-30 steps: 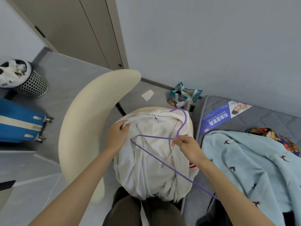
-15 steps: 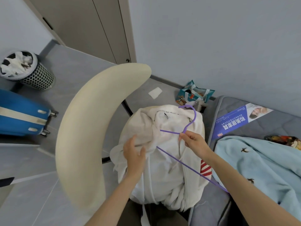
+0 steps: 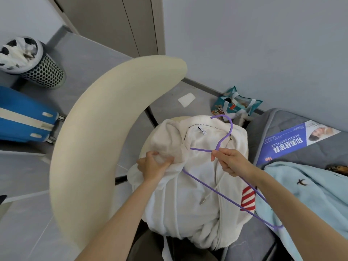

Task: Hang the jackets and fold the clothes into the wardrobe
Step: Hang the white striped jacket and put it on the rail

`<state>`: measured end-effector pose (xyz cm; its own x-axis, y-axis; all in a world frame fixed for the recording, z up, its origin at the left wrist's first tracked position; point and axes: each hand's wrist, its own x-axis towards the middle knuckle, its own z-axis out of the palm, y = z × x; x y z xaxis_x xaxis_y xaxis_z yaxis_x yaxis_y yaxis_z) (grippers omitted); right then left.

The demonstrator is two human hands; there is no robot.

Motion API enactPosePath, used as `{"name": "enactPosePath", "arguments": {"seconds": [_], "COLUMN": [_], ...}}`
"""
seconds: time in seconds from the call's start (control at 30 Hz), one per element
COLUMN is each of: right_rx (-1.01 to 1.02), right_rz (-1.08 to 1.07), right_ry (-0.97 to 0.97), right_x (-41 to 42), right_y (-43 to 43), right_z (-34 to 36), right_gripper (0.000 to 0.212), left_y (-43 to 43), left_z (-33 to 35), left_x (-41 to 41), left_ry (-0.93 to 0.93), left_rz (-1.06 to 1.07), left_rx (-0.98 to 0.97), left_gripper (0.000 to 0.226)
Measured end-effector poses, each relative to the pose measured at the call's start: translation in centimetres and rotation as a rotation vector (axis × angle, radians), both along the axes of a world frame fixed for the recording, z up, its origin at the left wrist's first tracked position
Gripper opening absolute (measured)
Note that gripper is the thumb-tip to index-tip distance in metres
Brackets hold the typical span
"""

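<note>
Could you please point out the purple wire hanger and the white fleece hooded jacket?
purple wire hanger (image 3: 231,127), head view, on its hook.
white fleece hooded jacket (image 3: 178,213), head view, on its front panel.

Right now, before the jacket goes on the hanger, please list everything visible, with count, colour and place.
jacket: 1, white, heaped on the chair seat
hanger: 1, purple, across the jacket front
chair: 1, cream, curved back left of the jacket
bin: 1, mesh with white liner, floor, upper left
suitcase: 1, blue with white band, floor, left edge
snack bag: 1, teal, floor by the wall
paper scrap: 1, white, floor behind the chair
mattress: 1, grey, right side
leaflet: 1, blue and white, on the mattress
garment: 1, light blue with dark birds, on the mattress
doors: count unclear, grey-brown, top
left hand: 1, grips jacket fabric
right hand: 1, pinches the hanger below its hook
</note>
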<state>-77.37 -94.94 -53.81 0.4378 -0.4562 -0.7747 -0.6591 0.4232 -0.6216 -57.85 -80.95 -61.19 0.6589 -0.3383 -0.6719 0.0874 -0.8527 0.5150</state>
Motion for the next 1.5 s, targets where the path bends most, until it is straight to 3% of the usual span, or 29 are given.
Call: {"name": "enactPosePath", "arguments": {"seconds": [0.1,0.13,0.27,0.33,0.47,0.6,0.7,0.77,0.83,0.93,1.03,1.1,1.2,1.3,1.4,1.5], "right_rx": [-0.006,-0.017,-0.084,-0.124,-0.255,-0.342,-0.394,-0.412,-0.431,-0.411,-0.281,-0.26,-0.288,-0.424,-0.748,-0.896], "right_rz": [0.057,0.072,0.095,0.106,0.114,0.057,-0.043,-0.073,-0.097,-0.122,-0.054,-0.002,-0.108,-0.073,-0.209,-0.461], "right_ry": [-0.009,-0.003,0.038,0.052,0.114,0.167,0.173,0.15,0.101,0.014,-0.083,-0.07,-0.03,-0.002,0.112,0.437], "right_x": [0.1,0.2,0.3,0.2,0.2,0.1,0.0,0.1,0.4,1.7,4.1,5.8,6.9,5.6,2.6,-0.8], "right_y": [-0.7,-0.8,-0.7,-0.5,-0.3,0.0,0.4,0.8,1.0,1.1,0.7,0.3,-0.7,-1.1,0.0,1.9], "right_z": [-0.1,-0.3,-1.4,-1.8,-2.8,-3.8,-4.1,-4.1,-4.0,-3.5,-2.8,-2.8,-4.0,-4.9,-5.6,-6.3], "right_gripper": [0.03,0.03,0.032,0.033,0.031,0.029,0.026,0.024,0.02,0.017,0.036,0.043,0.026,0.026,0.019,0.014], "left_y": [-0.6,-0.6,-0.1,-0.2,-0.7,-0.9,-0.2,0.2,0.2,-0.8,-2.5,-3.7,-3.8,-2.8,-2.2,-1.9], "left_z": [-0.6,-0.9,-1.8,-1.9,-2.5,-3.1,-2.4,-1.2,0.8,4.0,6.3,6.5,4.6,1.7,-0.1,-0.9], "left_x": [0.9,1.3,1.7,1.3,1.6,2.5,2.3,2.1,1.5,0.1,-1.3,-1.9,-2.6,-3.4,-4.7,-6.9], "left_ry": [0.004,0.027,-0.059,-0.123,-0.044,-0.153,-0.447,-0.555,-0.492,-0.187,0.108,0.153,0.108,0.046,-0.019,-0.041], "left_rz": [0.073,0.042,-0.033,-0.067,-0.034,-0.09,-0.203,-0.248,-0.243,-0.037,0.197,0.223,0.128,-0.195,-0.491,-0.632], "left_rx": [0.065,0.065,0.049,0.111,0.036,-0.011,0.048,-0.033,-0.159,-0.33,-0.558,-0.613,-0.55,-0.35,-0.34,-0.313], "left_gripper": [0.103,0.103,0.052,0.042,0.064,0.077,0.035,0.028,0.037,0.042,0.033,0.028,0.027,0.017,0.056,0.083]}}
